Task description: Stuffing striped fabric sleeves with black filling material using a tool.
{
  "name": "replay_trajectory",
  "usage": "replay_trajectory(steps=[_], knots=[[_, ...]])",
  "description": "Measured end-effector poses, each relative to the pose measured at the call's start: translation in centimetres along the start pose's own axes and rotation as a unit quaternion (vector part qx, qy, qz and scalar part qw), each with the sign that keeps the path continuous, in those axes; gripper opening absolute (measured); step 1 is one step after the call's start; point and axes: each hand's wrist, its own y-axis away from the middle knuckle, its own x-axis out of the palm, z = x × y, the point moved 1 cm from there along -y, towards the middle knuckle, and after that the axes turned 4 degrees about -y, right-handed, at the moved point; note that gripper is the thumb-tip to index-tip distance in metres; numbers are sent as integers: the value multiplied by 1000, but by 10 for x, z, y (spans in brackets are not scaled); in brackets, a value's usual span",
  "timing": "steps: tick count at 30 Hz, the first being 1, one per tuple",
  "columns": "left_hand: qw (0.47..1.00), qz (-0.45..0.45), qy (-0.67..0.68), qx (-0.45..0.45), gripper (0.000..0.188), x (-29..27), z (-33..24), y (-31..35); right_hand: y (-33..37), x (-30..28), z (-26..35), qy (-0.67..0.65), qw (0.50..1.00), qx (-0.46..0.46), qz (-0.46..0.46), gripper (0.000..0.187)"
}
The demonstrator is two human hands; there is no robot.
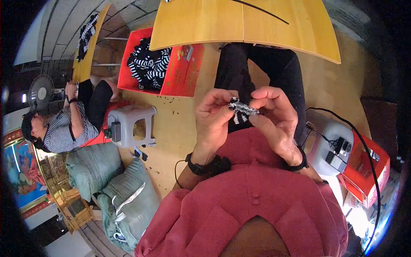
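In front of my chest I hold a small black-and-white striped knitted piece (242, 108); whether it is a glove or a sock I cannot tell. My left hand (212, 119) is closed on its left end, pinching with thumb and fingers. The other end is pinched in my right hand (277, 120). Between the hands the bunched fabric runs roughly level, and a striped part hangs below it. Dark bands circle both my wrists. Beneath the piece are my black-trousered legs.
A wooden table (282, 25) stands ahead, with a thin dark rod on it. Left of it a red box (182, 70) holds many striped knits. Another person (70, 124) sits at far left near grey stools (128, 126). Full sacks (128, 192) lie lower left; a black cable (371, 167) hangs right.
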Motion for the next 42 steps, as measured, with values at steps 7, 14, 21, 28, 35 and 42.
replay_trajectory(steps=[7, 14, 21, 28, 35, 42], knots=[[996, 65, 35, -42, 20, -1, -3, -7, 0, 0, -10, -1, 995, -64, -72, 36], [955, 103, 137, -243, 30, 2, -7, -3, -5, 1, -3, -20, 990, -57, -124, 39], [993, 62, 59, -80, 28, -4, -1, -4, -6, -3, 2, -181, 977, 103, -44, 38], [997, 17, -80, 9, 23, -4, -5, 3, -6, -1, 6, -94, 993, 72, -21, 37], [996, 60, 38, -60, 22, -6, -2, -4, 1, -1, 0, 43, 995, -52, -73, 39], [953, 129, 177, -208, 26, 0, 3, -5, -9, 2, 3, 59, 988, -73, -119, 36]])
